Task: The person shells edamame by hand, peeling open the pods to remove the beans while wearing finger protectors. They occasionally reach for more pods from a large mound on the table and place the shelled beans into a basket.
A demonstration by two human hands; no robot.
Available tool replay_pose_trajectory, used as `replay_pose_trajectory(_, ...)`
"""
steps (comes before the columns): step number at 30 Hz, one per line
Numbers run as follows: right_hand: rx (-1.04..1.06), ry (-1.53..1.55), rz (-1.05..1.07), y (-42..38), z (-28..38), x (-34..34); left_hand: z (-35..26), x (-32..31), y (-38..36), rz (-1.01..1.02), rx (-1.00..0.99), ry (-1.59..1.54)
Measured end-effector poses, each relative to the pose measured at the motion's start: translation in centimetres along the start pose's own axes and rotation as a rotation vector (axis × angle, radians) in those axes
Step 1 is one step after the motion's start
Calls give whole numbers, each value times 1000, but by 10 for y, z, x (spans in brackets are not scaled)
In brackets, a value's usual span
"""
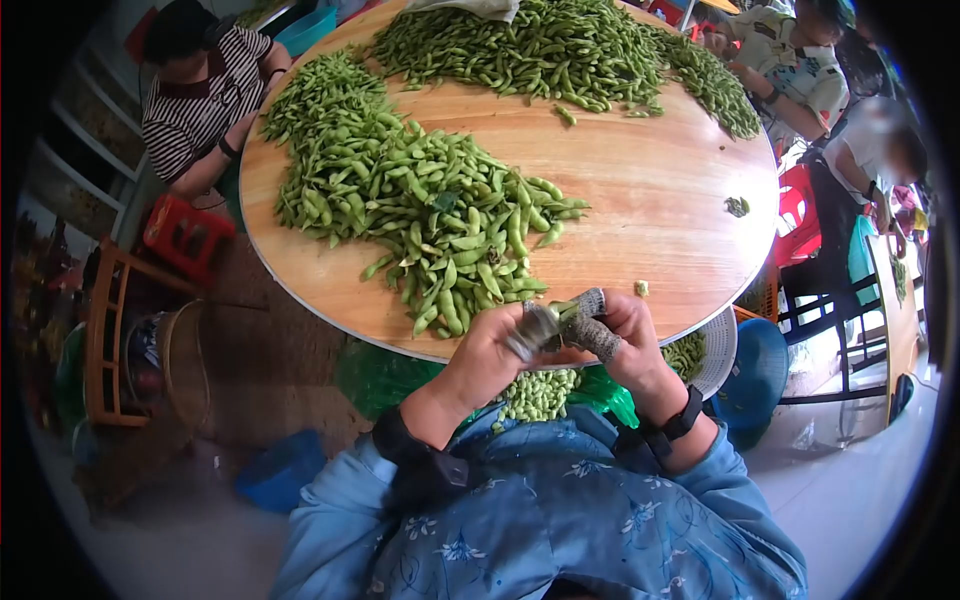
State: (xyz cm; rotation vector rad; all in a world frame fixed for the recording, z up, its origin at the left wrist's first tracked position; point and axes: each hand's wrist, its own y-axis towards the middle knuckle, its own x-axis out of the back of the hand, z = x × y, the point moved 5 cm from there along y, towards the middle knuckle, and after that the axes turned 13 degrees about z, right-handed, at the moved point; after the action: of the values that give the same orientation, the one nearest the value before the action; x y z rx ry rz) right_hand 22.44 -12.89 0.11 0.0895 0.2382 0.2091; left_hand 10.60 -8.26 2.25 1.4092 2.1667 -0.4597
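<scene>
My left hand (493, 350) and my right hand (630, 335) meet just over the near edge of the round wooden table (640, 220). Grey coverings wrap some fingers on both. Between the fingertips is a green pod (566, 310), partly hidden, with my fingers pinched around it. The left fingertips are blurred by motion. Green pods (450, 230) lie heaped on the table just beyond my left hand. Below my hands, in my lap, shelled beans (540, 393) rest beside green plastic (608, 393).
More pods (520, 50) cover the table's far side. A white basket (720, 352) and a blue basket (752, 375) stand at the right, a blue basin (282, 470) on the floor at left. A person in stripes (205, 100) sits at left; other people are at right.
</scene>
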Motion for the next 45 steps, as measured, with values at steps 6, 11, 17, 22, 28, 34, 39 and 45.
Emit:
replay_pose_trajectory(6, -75, 8, 63, -5, 13, -7, 9, 15, -4, 0, -2, 595)
replay_pose_trajectory(11, -44, -259, 55, -11, 18, -10, 17, 17, -7, 45, 105, 622)
replay_pose_trajectory(17, -59, -530, 81, -19, 33, -14, 29, 9, -11, 96, 151, 607)
replay_pose_trajectory(22, -101, -572, 84, -62, 37, 20, 17, -4, -11, 289, 254, 1083)
replay_pose_trajectory(28, -700, -1078, -254, -148, 65, 92, -21, 2, 38, 40, 92, 1431)
replay_pose_trajectory(34, -554, -877, -377, -144, 63, 86, -16, 35, 113, -211, 101, 1908)
replay_pose_trajectory(39, -371, -692, -311, -104, 57, 63, -10, 43, 117, -172, 139, 2010)
replay_pose_trajectory(45, -166, -187, -239, -45, 25, 40, -26, 43, 84, -242, -97, 925)
